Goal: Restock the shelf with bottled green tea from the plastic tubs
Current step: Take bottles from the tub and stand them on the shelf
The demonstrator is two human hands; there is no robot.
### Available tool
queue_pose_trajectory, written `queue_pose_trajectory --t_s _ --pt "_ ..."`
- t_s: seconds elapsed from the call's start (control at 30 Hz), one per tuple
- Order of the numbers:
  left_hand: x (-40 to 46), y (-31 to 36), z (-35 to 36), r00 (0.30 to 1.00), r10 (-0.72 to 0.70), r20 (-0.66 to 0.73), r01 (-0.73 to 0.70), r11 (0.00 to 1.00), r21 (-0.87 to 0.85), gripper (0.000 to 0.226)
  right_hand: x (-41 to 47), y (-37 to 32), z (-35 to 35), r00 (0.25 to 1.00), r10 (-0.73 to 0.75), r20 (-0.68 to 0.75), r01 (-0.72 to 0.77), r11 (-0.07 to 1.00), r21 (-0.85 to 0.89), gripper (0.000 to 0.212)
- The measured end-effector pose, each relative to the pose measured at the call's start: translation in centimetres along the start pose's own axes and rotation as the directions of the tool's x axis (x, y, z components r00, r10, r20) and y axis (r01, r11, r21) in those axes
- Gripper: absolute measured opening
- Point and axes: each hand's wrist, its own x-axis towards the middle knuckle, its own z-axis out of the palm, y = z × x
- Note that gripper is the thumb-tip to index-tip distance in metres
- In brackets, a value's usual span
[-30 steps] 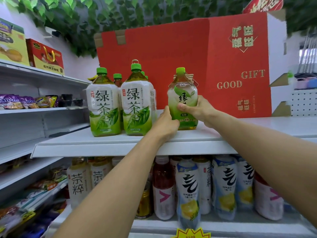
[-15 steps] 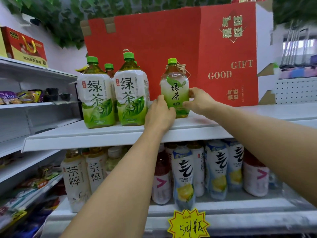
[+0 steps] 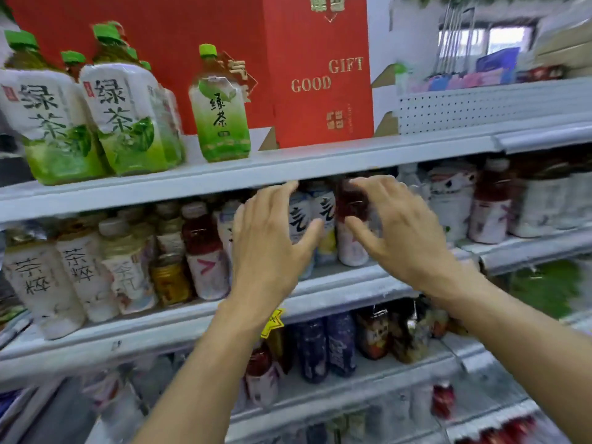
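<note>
Just below the white metal shelf (image 3: 288, 168), the left hand (image 3: 272, 251) and right hand (image 3: 397, 238) hover with fingers spread, holding nothing. Above, the small green-capped plastic green tea bottle (image 3: 221, 113) stands upright beside larger ones (image 3: 128, 113).

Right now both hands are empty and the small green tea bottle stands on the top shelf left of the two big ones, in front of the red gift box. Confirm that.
Not quite. In the head view the small green tea bottle stands to the right of the two big ones, not left. The rest holds: it is on the top shelf in front of the red gift box, and the left hand and right hand are empty.
</note>
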Motion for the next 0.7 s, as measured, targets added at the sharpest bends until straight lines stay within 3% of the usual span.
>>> queue_pose_trajectory --t_s 0.17,0.33,0.57,0.7 --pt "-5.9 8.0 5.0 0.992 0.025 0.123 -0.022 0.999 -0.025 0.067 -9.7 6.6 -4.4 0.994 0.052 0.094 -0.045 0.996 -0.075 0.053" --pt "-11.8 18.0 11.4 0.951 -0.026 0.31 0.039 0.999 -0.037 0.072 -19.6 15.7 -10.0 0.943 0.205 0.261 -0.18 0.977 -0.115 0.062" --pt "-17.2 30.0 22.7 0.806 -0.018 0.592 0.064 0.996 -0.057 0.075 -30.8 28.8 -16.1 0.757 0.452 0.472 -0.394 0.892 -0.223 0.069" --pt "-18.3 35.8 28.4 0.712 0.016 0.702 0.054 0.996 -0.077 0.073 -35.0 35.0 -18.0 0.649 0.549 0.526 -0.48 0.833 -0.277 0.06"
